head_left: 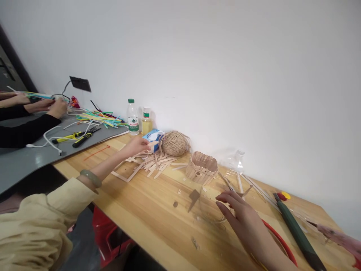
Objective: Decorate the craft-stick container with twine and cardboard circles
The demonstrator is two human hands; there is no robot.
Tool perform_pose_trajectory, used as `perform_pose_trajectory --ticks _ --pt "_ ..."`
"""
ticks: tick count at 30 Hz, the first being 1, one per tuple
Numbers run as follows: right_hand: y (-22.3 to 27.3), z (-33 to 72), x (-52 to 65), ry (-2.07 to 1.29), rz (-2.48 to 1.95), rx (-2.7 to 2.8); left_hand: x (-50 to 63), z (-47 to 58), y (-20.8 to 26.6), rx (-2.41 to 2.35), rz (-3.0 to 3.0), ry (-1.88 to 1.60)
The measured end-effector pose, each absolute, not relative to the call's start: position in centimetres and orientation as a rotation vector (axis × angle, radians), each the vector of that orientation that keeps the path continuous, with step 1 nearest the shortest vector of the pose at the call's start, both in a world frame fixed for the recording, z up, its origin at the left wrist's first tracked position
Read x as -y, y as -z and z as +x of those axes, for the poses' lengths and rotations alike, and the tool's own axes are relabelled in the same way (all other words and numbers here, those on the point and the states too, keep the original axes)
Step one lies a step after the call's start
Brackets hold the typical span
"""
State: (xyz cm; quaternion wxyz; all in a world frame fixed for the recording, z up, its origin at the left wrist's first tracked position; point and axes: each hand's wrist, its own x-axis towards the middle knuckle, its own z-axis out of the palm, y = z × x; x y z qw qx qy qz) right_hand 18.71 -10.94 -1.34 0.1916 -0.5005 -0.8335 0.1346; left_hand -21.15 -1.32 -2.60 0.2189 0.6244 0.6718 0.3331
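My left hand (137,145) reaches far across the wooden table (146,210) and touches a small blue and white tissue pack (153,137), next to a ball of twine (174,143). Below it lies a pile of wooden craft sticks (153,162). My right hand (239,212) rests flat on the table with fingers spread, against a clear plastic container (210,207). A small round basket made of craft sticks (201,167) stands just beyond it.
Two bottles (132,117) stand by the wall. A dark green rod (297,233) and long thin sticks (259,190) lie at right. On a grey mat (25,158) at left, another person's hands (58,108) work near coloured straws (98,118), pliers (76,137) and white cables.
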Motion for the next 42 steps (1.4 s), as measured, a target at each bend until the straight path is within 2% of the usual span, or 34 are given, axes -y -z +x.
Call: perform_pose_trajectory --ticks 5,10,19,42 --pt "1.2 18.1 11.4 -0.419 -1.410 2.356 2.1 -15.7 3.4 -1.635 1.706 -0.624" --pt "0.6 18.7 12.0 -0.443 -1.445 2.336 2.6 -11.6 4.0 -1.509 1.706 -0.519" --pt "0.8 19.9 11.9 -0.430 -1.500 2.275 2.7 -8.9 4.0 -1.460 1.785 -0.529" --pt "0.5 21.9 12.2 -0.502 -1.533 2.260 1.4 -10.3 5.3 -1.491 1.773 -0.658"
